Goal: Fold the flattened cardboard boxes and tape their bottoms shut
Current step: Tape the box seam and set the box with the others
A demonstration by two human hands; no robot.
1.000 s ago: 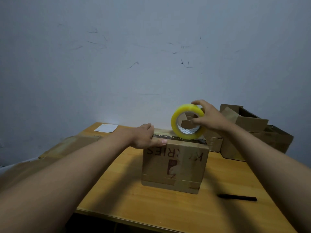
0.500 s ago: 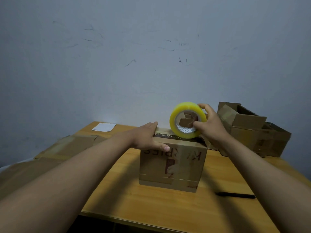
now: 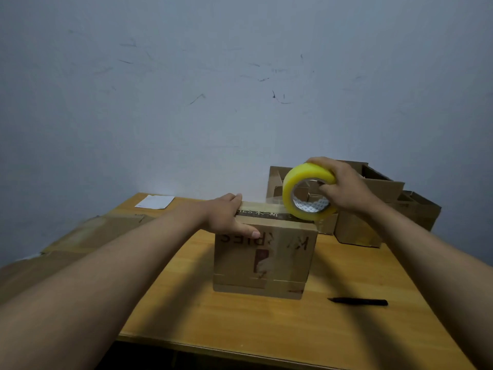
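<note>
A folded box (image 3: 264, 260) stands on the wooden bench (image 3: 240, 324), its printed lettering upside down on the near face. The left hand (image 3: 226, 217) lies flat on the box's top left edge, fingers straight and pressing down, the thumb stretched along the near top edge. The right hand (image 3: 344, 185) grips a yellow tape roll (image 3: 306, 193), fingers curled over its outer rim and the thumb hooked into the core. The roll stands on edge, its lower rim touching the right end of the box top. A clear strip of tape (image 3: 264, 206) runs from the roll leftward along the top to the left hand. A black pen (image 3: 358, 302) lies on the bench just right of the box, near the front. Behind the roll, other open boxes (image 3: 373, 209) stand at the bench's far right. A white sheet (image 3: 155, 202) lies at the far left corner, and flattened cardboard (image 3: 88, 233) rests along the left side.
</note>
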